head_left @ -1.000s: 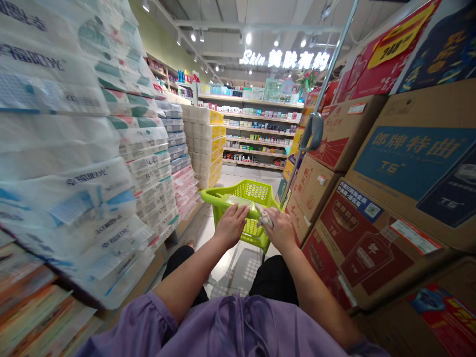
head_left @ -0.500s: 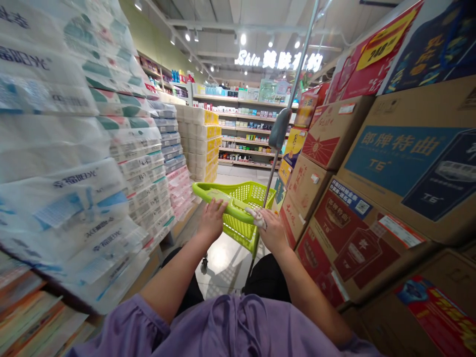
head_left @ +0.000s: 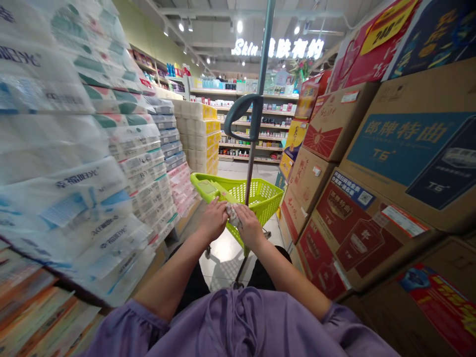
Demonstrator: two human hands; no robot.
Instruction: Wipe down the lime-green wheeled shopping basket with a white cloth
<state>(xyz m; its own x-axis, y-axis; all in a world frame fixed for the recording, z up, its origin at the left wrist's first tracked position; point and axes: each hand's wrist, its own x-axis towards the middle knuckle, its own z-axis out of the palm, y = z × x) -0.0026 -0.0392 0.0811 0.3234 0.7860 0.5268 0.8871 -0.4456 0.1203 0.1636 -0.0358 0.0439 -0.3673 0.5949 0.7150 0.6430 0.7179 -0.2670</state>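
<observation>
So, where are you standing?

In a supermarket aisle, facing wall shelves (head_left: 256,134) of small boxed goods. Above them glows a lit sign (head_left: 277,48) that begins "Skin"; a metal pole (head_left: 262,49) hides part of the Chinese characters after it.

What's on either side?

To my left rise tall stacks of wrapped toilet paper (head_left: 74,198), with packs that seem to read 幸福阳光. To my right are piled cardboard cartons (head_left: 405,148) printed 郎牌特曲 and T6, and a yellow price sticker (head_left: 388,22) up top shows 248.

And right in front of you?

A lime-green plastic shopping basket (head_left: 262,196), with that pole rising from it to a curved grey handle (head_left: 241,111).

What are your hands doing?

My left grip (head_left: 212,220) and right grip (head_left: 250,228) sit close together at the basket's near edge, curled in around a small crumpled white item (head_left: 233,215). I can't tell what it is, or which grip truly pinches it.

Any tip for handling it?

I'd say keep it low over the basket, fingers snug, so it can't drop to the floor.
</observation>
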